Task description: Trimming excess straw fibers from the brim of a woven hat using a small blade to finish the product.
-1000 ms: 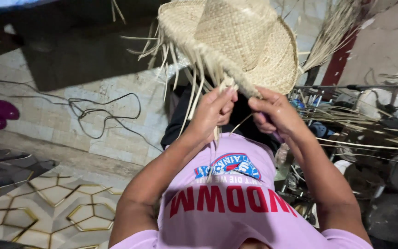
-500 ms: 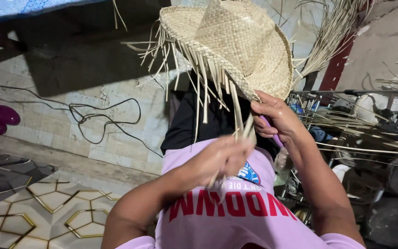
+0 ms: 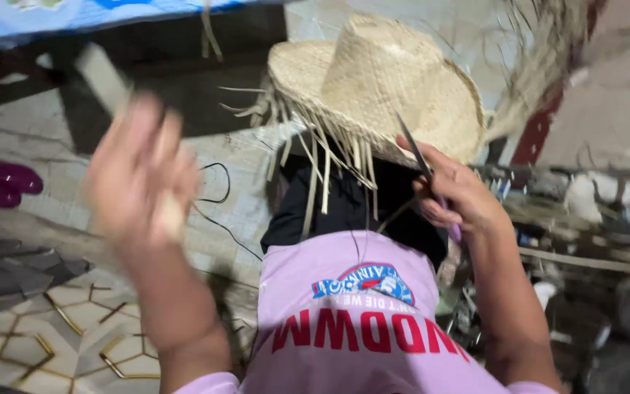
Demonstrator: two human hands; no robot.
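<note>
The left hand (image 3: 140, 171) has swung away from the hat (image 3: 377, 91) to the left, blurred, its grip closed on cut straw strips. The right hand (image 3: 457, 193) stays at the frayed brim, gripping scissors (image 3: 421, 164). The hat rests on the person's lap; one trimming cut seems finished.

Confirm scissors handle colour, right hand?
Purple handle on the scissors, seen below the right hand; head view.

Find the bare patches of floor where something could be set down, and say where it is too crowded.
Bare tiled floor lies between the blurred left hand and the woven hat, crossed only by a thin black cable. The patterned floor at lower left is also free. Beyond the right hand, holding scissors, straw clutter crowds everything.
</note>
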